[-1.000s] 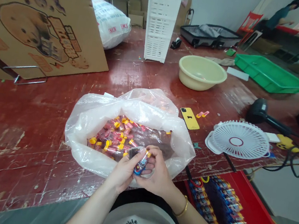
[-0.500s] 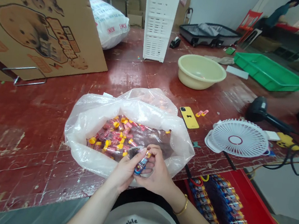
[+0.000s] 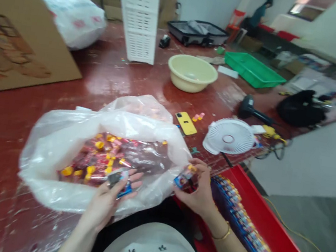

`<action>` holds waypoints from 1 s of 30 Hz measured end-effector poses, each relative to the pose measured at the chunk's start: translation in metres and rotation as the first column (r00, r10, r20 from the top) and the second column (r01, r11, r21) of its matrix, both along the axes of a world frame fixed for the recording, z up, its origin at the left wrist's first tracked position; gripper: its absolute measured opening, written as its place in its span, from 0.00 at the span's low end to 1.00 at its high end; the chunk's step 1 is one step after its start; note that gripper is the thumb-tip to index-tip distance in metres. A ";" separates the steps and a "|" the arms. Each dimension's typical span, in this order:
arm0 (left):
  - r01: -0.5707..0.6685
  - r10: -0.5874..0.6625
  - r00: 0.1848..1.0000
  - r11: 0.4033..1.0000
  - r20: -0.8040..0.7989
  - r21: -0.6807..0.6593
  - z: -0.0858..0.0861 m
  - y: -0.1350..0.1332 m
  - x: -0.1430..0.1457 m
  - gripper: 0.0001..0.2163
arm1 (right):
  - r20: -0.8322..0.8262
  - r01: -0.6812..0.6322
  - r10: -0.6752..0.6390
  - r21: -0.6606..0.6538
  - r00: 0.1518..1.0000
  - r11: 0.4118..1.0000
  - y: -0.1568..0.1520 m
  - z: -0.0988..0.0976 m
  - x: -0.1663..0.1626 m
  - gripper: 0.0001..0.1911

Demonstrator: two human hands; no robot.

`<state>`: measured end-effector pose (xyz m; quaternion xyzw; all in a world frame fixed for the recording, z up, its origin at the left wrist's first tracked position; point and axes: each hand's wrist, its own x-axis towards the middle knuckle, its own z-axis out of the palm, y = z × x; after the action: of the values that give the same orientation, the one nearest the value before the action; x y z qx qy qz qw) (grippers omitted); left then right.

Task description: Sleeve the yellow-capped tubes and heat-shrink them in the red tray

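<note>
My left hand (image 3: 109, 199) is over the front edge of a white plastic bag (image 3: 43, 137), its thumb pressed on several flat clear-and-blue printed sleeves (image 3: 125, 189). Inside the open bag lie many small clear tubes (image 3: 113, 151) with pink contents and yellow caps. To the right of the bag, my right hand (image 3: 199, 191) pinches a small blue printed packet (image 3: 182, 180) with yellow at its top. Just beyond that hand is a red crate (image 3: 283, 244) holding rows of similar blue printed packets (image 3: 245, 221).
A yellow phone (image 3: 186, 123), two loose tubes (image 3: 198, 116) and a white fan (image 3: 229, 137) lie behind the bag. Farther back stand a cream basin (image 3: 190, 81), a green tray (image 3: 252, 71) and a white rack (image 3: 139, 20). A cardboard box (image 3: 24, 50) is at left; a person (image 3: 257, 17) works far off.
My hands have parted: the right one has carried the packet rightward toward the red crate, while the left keeps the sleeves near the bag. The view has turned to the right.
</note>
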<state>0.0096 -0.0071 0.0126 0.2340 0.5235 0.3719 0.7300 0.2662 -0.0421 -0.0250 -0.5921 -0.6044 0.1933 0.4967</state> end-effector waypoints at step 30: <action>-0.168 0.202 0.964 0.966 -0.171 0.195 0.012 0.009 -0.029 0.20 | 0.463 0.642 -0.556 -0.038 0.690 0.766 -0.099 -0.061 0.159 0.32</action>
<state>-0.0196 0.0017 0.0246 0.2827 0.5746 0.4602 0.6149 0.4257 -0.1410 -0.0859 -0.8303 -0.4477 -0.0554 0.3271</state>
